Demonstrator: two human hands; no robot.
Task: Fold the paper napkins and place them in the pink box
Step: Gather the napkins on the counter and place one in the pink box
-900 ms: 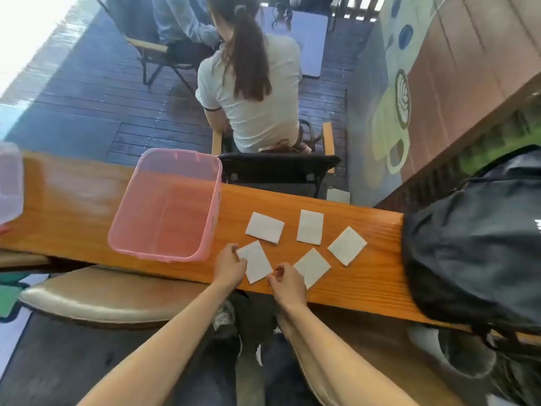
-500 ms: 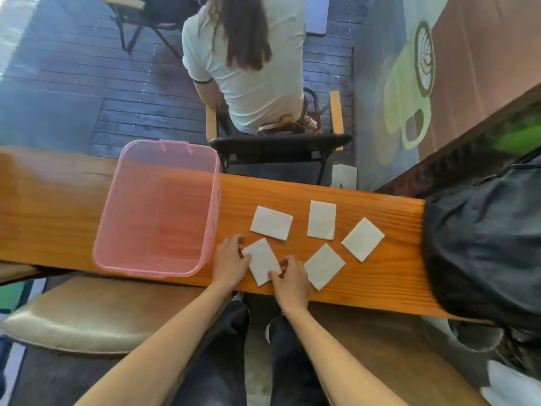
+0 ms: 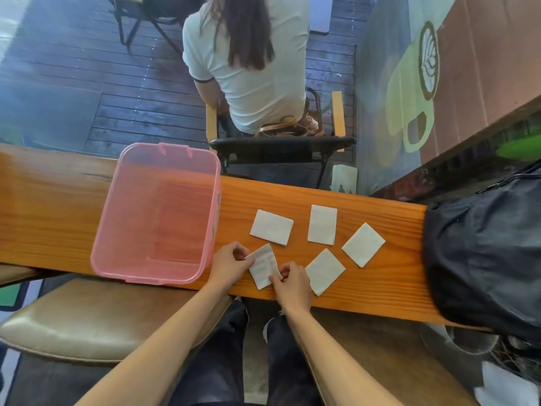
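1. Held napkin (image 3: 264, 266): white paper, partly folded, its upper left corner lifted off the wooden counter (image 3: 366, 291); lies just right of the pink box's near right corner, at the counter's near edge.
2. Left hand (image 3: 229, 265): fingers pinched together on the held napkin's upper left edge, directly beside the pink box's right wall.
3. Right hand (image 3: 292, 284): fingertips closed on the held napkin's lower right edge, further from the pink box than the left hand.
4. Pink box (image 3: 158, 215): translucent, open-topped, nothing visible inside; stands on the counter's left part, its near rim overhanging the near edge slightly.
5. Flat napkins, four, all to the right of the pink box and apart from one another: one (image 3: 271, 227) nearest the box's right wall; one (image 3: 322, 225) further right; one (image 3: 325, 271) just beside the right hand; one (image 3: 363, 244) furthest from the box.
6. Dark backpack (image 3: 483, 244): rests on the counter's right end, well apart from the pink box.
7. Seated person (image 3: 251, 68): back to the camera, on a chair beyond the counter, behind and right of the pink box.
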